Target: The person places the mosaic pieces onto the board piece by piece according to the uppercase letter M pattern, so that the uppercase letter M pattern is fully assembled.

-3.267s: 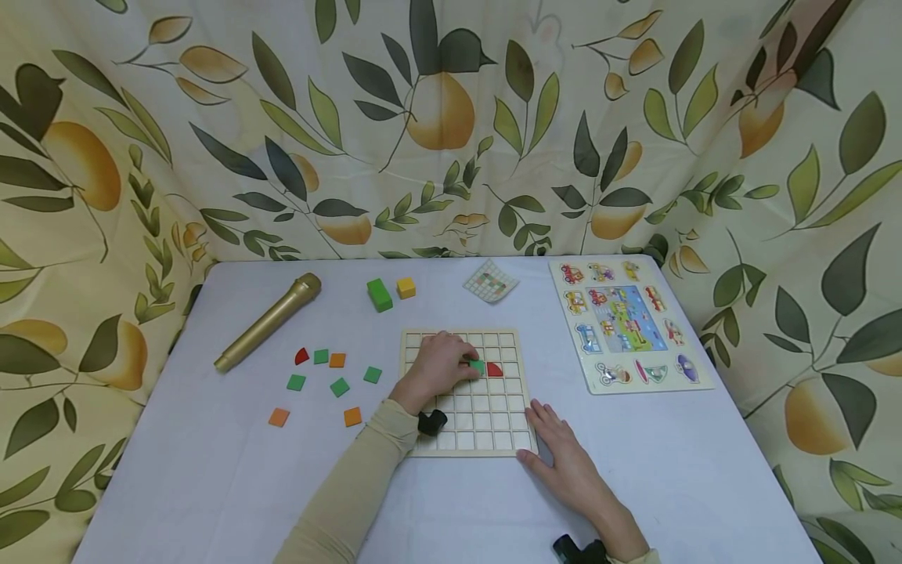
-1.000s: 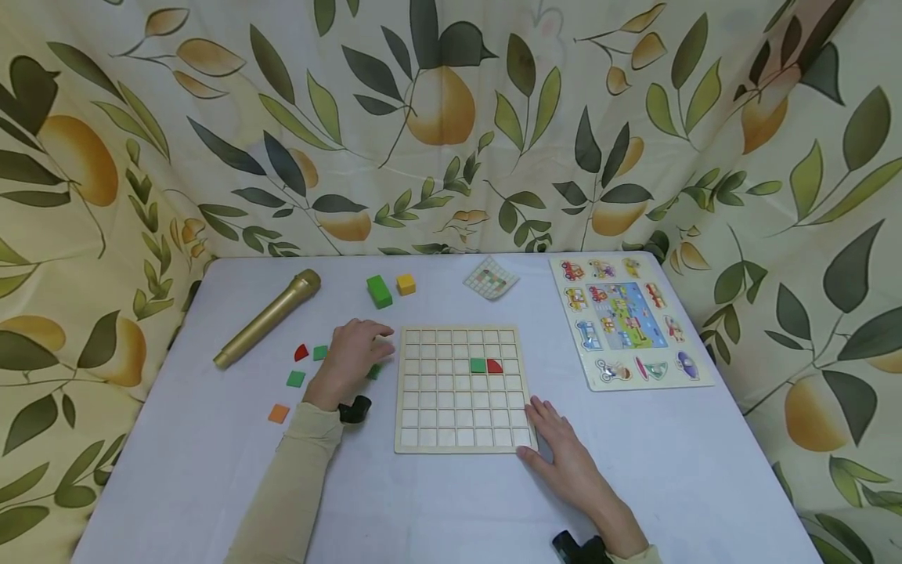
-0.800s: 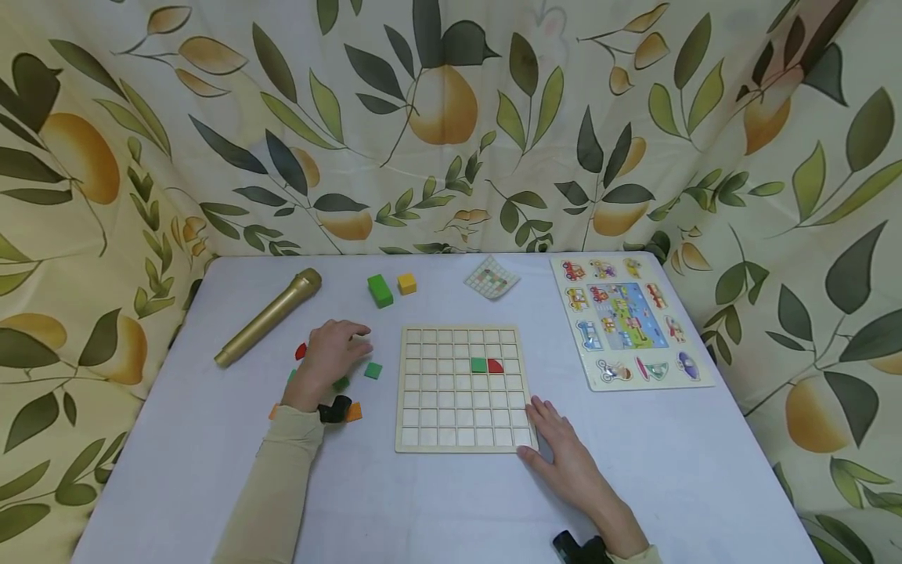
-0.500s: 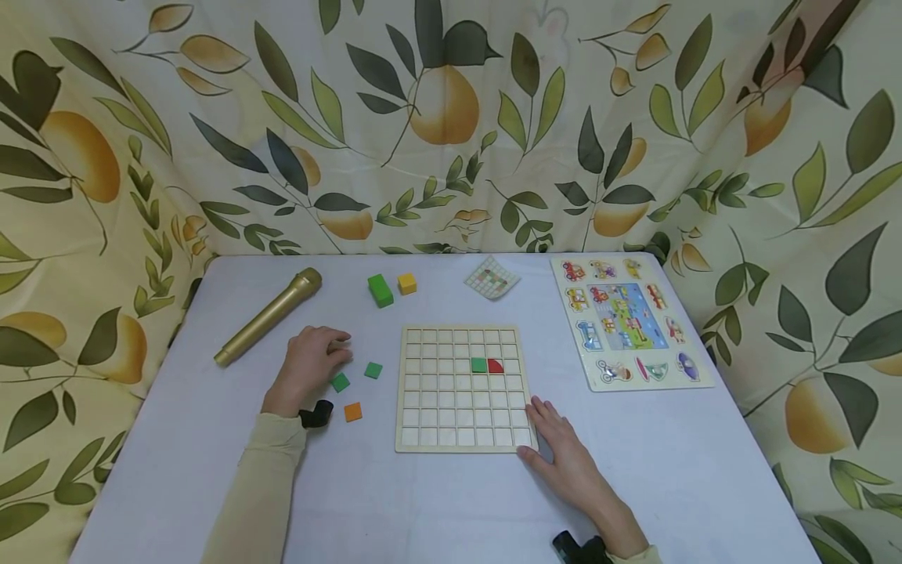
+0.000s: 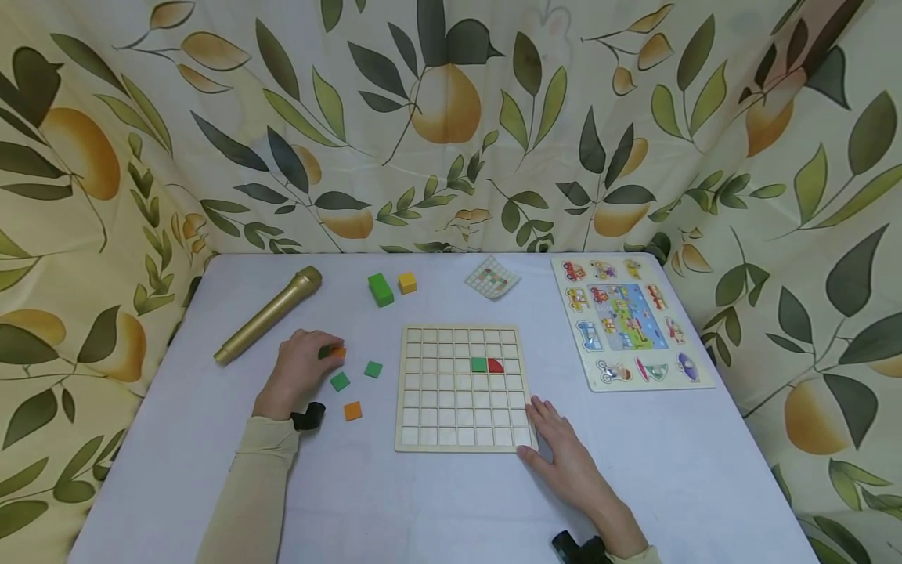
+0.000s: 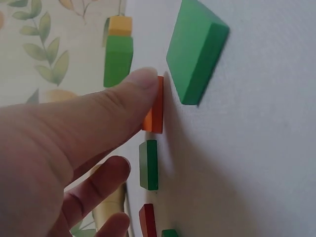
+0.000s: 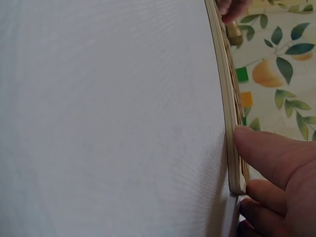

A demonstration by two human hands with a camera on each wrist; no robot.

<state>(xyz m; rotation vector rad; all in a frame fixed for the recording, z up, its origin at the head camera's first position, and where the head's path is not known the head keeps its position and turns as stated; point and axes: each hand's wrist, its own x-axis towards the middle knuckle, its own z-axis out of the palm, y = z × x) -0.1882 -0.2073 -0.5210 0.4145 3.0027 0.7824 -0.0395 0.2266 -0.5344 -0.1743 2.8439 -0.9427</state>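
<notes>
Reaching over the loose pieces, the left hand (image 5: 299,368) has its fingers (image 6: 98,123) bent down over a small orange tile (image 6: 154,106) on the table (image 5: 451,501); the thumb tip touches the tile's edge in the left wrist view, but whether it is truly pinched or only touched I cannot tell, since the other fingers hide behind the thumb. Just beside those fingers, toward the board, lie a green tile (image 5: 340,381), another green tile (image 5: 373,369) and an orange tile (image 5: 352,410); a red piece (image 6: 147,219) shows below the thumb in the wrist view. The right hand (image 5: 564,454) lies flat with straight fingers (image 7: 276,153) against the near right corner of the wooden grid board (image 5: 461,442), gripping nothing. As a judgement, the filling of the grid is at an early stage: only a green square (image 5: 478,364) and a red quarter-circle (image 5: 496,365) sit side by side in its cells, every other cell is bare, and several pieces wait outside it. Farther from the fingers are a gold microphone (image 5: 268,316), a green block (image 5: 380,290), a yellow cube (image 5: 406,283), a patterned card (image 5: 491,279) and a vehicle picture puzzle (image 5: 623,321). No brand, label or readable writing shows on anything.
</notes>
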